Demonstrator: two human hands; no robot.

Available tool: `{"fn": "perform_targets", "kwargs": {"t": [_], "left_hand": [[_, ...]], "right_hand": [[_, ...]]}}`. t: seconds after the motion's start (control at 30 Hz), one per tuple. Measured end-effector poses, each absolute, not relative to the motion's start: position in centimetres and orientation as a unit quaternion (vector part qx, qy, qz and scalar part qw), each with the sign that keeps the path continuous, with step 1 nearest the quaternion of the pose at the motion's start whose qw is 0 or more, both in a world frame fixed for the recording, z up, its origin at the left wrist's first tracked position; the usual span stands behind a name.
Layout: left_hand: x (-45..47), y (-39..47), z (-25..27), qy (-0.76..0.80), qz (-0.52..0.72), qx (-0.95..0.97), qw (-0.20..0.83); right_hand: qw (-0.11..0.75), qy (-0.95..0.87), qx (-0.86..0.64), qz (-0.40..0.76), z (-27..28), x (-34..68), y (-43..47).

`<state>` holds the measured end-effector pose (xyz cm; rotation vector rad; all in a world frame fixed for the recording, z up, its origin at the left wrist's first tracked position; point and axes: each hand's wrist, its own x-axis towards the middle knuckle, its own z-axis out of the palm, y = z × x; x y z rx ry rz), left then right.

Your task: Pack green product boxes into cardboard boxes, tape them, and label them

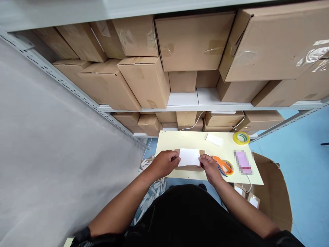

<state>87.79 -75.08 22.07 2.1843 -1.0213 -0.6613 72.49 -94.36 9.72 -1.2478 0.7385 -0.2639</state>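
While both hands press on it, the small flat brown cardboard box point(189, 167) lies at the near edge of the pale yellow tabletop point(180, 139), a blank white rectangular label point(189, 157) laid over its top. Left hand point(166, 163) and right hand point(209, 166) curl closed on its ends; the label looks placed, smoothing probably remains. No writing is legible anywhere.

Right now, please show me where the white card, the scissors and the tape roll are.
white card point(189, 157), head view, middle of its face.
scissors point(220, 163), head view, orange handle.
tape roll point(241, 138), head view, its yellow ring.
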Motion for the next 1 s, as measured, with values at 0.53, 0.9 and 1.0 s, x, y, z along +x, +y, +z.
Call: {"fn": "perform_targets", "kwargs": {"t": [0.53,0.9,1.0], "left_hand": [[88.7,-78.7,7.4,-0.317,-0.248,0.905,0.14],[88.1,-79.6,5.1,-0.325,-0.239,0.912,0.072],[88.2,-79.0,5.0,-0.343,-0.223,0.907,0.097]], "right_hand": [[0.239,0.365,-0.897,0.071,7.4,73.9,-96.0],[0.164,0.361,-0.912,0.106,5.1,74.5,-95.1],[0.144,0.352,-0.922,0.077,4.8,74.3,-95.1]]}}
